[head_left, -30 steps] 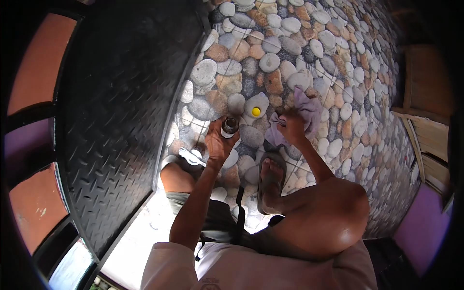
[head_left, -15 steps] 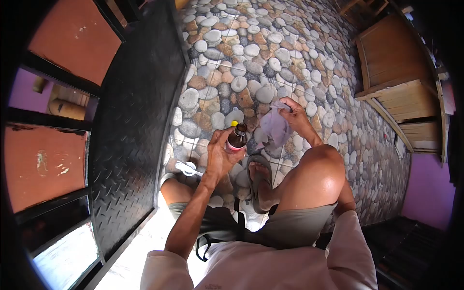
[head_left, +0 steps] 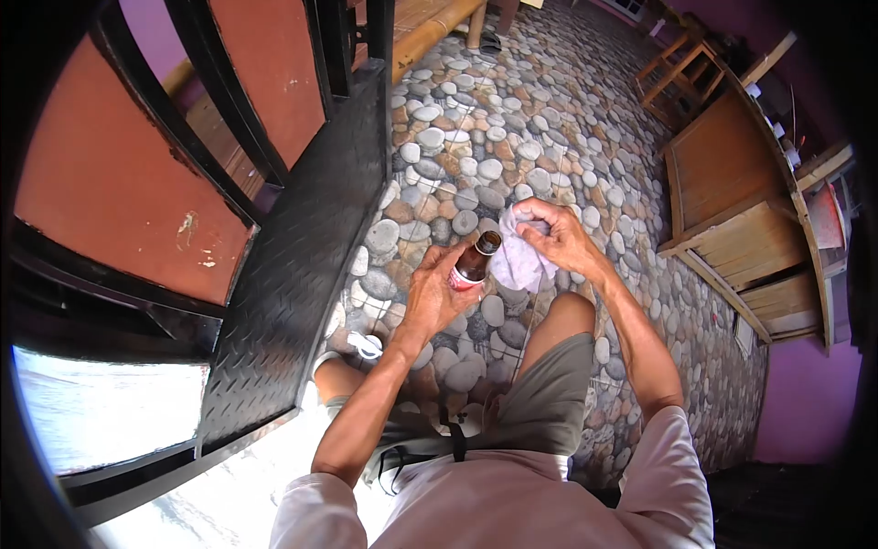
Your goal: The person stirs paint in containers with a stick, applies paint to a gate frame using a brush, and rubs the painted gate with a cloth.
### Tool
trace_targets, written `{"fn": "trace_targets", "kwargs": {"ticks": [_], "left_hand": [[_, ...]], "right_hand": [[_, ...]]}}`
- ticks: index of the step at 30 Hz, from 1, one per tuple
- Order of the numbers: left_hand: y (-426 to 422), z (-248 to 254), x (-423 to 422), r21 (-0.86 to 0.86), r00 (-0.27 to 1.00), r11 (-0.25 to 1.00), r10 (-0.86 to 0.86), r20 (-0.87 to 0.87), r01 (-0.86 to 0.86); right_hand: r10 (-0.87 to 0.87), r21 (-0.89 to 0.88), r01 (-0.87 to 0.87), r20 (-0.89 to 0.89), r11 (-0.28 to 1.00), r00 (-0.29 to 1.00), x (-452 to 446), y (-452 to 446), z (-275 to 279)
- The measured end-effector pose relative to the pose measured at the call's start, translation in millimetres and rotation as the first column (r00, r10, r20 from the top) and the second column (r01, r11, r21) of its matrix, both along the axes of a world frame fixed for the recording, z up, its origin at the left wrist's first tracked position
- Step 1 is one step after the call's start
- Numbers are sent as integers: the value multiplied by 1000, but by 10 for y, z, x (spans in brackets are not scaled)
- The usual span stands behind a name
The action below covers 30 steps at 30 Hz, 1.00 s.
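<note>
Brown bottle (head_left: 471, 267) uncapped, pale cloth (head_left: 519, 261) at its side

The cap is off and the mouth open, so that much is done. The left hand (head_left: 437, 297) has its fingers curled round the bottle, which leans slightly above the pebble-patterned floor (head_left: 457, 174). The right hand (head_left: 560, 240) pinches the bunched cloth between thumb and fingers, close by the neck; whether cloth and glass touch, I cannot tell. The cloth is not wrapped round the bottle, nor is the mouth covered. How much work is left on the glass does not show, nor does what the bottle contains
</note>
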<state>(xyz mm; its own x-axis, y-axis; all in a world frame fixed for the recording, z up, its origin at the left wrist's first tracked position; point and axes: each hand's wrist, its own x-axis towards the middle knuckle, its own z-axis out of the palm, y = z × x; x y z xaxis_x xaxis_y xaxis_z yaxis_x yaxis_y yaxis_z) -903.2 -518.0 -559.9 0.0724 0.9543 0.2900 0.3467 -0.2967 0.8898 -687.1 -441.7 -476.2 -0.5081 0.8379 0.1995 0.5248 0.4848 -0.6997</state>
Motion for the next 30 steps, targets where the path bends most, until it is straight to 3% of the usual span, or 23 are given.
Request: {"fn": "trace_targets", "kwargs": {"ticks": [1,8,10,12,17,24,26,28,29,30], "left_hand": [[22,15,-18,11,999,1000,8,-41,-7],[74,-57,-110,7,989,993,117,-95,-117],[67,8,-106,-15,975,992,124,-182,-129],[86,0,-79,-16,969,989,137,-205,-144],[127,-54,-51,-56,954,988,121,-274,-141],[186,40,-32,-146,872,988,-31,-488,-46],[266,74,-35,-228,747,972,-198,-634,64],[352,148,12,-265,718,960,-250,-649,94],[405,187,51,-344,633,932,-333,-699,111],[455,205,94,-422,539,899,-416,-732,120]], "right_hand": [[-105,-163,112,53,980,993,-112,-68,80],[-2,-47,-4,-120,999,993,-232,153,-356],[-29,-138,18,-81,990,996,-250,176,-316],[134,186,-124,-41,975,990,-228,216,-372],[209,230,-202,-3,952,978,-145,200,-483],[54,-59,-71,-249,996,967,1,17,-912],[-9,-138,-38,-322,990,947,46,-35,-1180],[-182,-327,15,-485,945,855,93,-110,-1510],[-188,-332,20,-483,943,855,116,-167,-1645],[-294,-471,28,-503,882,813,100,-246,-1710]]}}
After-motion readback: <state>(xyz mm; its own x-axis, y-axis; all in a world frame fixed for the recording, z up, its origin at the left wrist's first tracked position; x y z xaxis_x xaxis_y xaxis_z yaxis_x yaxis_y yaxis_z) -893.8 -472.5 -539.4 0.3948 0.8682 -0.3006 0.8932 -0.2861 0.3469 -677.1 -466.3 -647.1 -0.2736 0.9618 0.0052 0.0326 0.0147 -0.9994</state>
